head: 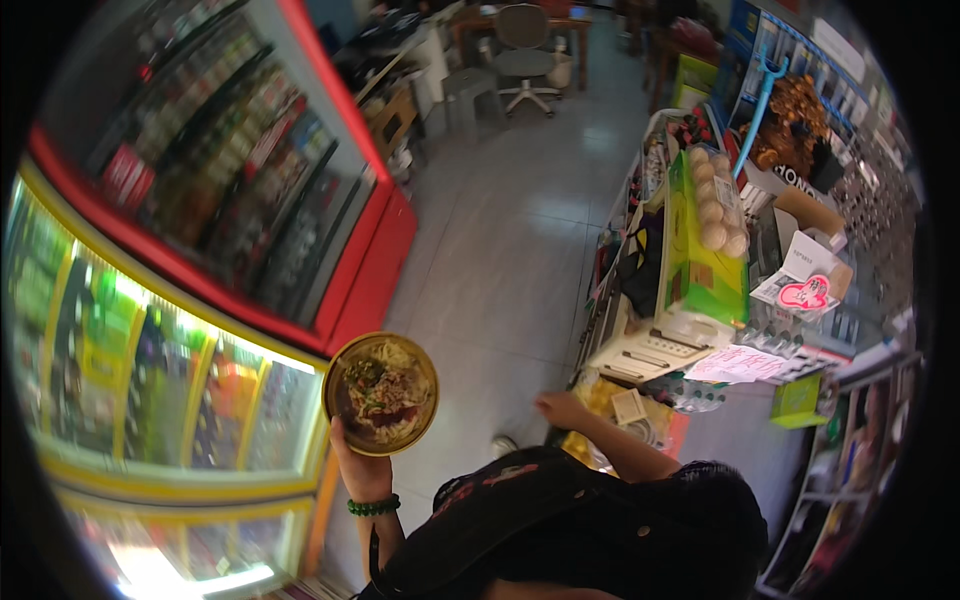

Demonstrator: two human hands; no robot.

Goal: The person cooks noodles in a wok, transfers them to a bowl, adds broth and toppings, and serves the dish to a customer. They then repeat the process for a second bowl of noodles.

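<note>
My left hand is under and around the near edge of a yellow-brown bowl, holding it from below with the thumb at its side. Noodles fill the bowl, topped with minced meat, chopped greens and a reddish sauce. A green bead bracelet circles that wrist. My right hand hangs out to the side with its fingers curled in and nothing visible in it. It is nearest to yellow packaged goods at the low end of a display counter. Black clothing covers my torso below.
A red-framed drinks refrigerator and a lit yellow-framed cooler stand left. Tiled floor runs between them and a counter bearing a tray of eggs, boxes and handwritten signs. An office chair and a grey stool stand farther off.
</note>
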